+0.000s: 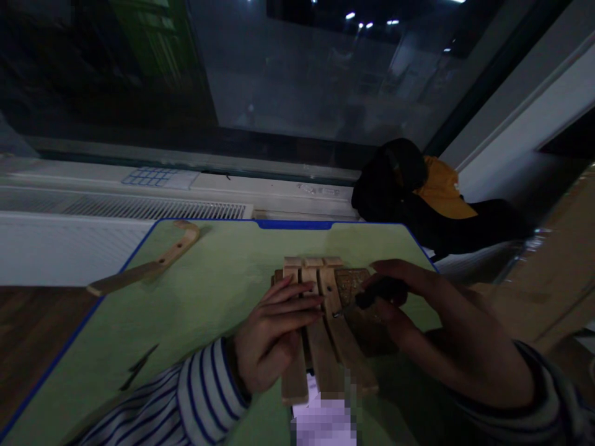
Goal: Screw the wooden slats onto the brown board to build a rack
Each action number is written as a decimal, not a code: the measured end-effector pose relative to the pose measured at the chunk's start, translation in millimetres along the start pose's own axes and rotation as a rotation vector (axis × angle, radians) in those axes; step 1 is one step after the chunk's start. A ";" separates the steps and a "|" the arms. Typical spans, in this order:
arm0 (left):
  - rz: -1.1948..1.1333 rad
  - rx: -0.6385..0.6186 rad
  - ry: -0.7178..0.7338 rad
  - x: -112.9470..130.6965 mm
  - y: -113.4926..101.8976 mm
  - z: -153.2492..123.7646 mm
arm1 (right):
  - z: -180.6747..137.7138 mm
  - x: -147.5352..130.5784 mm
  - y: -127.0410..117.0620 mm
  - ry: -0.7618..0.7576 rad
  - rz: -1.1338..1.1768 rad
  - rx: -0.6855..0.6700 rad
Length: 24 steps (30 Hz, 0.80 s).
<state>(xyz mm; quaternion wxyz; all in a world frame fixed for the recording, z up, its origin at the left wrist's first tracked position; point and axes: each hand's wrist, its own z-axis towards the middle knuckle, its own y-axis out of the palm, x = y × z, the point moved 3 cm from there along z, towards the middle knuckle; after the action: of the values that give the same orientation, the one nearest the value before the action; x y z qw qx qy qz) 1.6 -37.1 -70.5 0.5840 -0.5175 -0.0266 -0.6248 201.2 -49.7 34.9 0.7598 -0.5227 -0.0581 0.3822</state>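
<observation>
A glowing lilac phone-like screen [325, 424] lies nearest, partly under the free ends of three pale, curved wooden slats [323, 356], which sit side by side with narrow gaps, mid-table. The left hand [272, 334] lies open across them, fingers flat, pressing rather than gripping; the right hand [432, 322] pinches one black-handled, metal-tipped tool [381, 291], its tip at the right-hand slat. Beneath is one brown wooden block [374, 337]. The green, blue-rimmed tabletop [223, 266] has broad open room leftward, holding one thin dark object [138, 370], and a bare strip beyond the slats. One separate hooked wooden slat [144, 275], showing two holes, overhangs the left edge. Past the far edge are one white radiator [153, 207] and one orange-and-black cap [444, 186].
</observation>
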 end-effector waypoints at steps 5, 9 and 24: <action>0.007 0.182 -0.108 14.0 -13.8 12.2 | -1.0 -0.7 0.5 -0.008 0.019 -0.010; -0.011 0.199 -0.306 27.9 -19.8 30.7 | 0.5 -0.8 1.4 -0.047 -0.002 0.000; 0.132 0.210 -0.247 56.1 -18.1 64.1 | 4.8 3.8 4.3 -0.044 0.074 -0.011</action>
<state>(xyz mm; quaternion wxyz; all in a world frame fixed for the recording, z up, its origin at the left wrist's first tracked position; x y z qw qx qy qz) 39.6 -29.9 7.6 0.6668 -0.5270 -0.1294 -0.5108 199.4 -42.9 32.3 0.7409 -0.5200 -0.0575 0.4213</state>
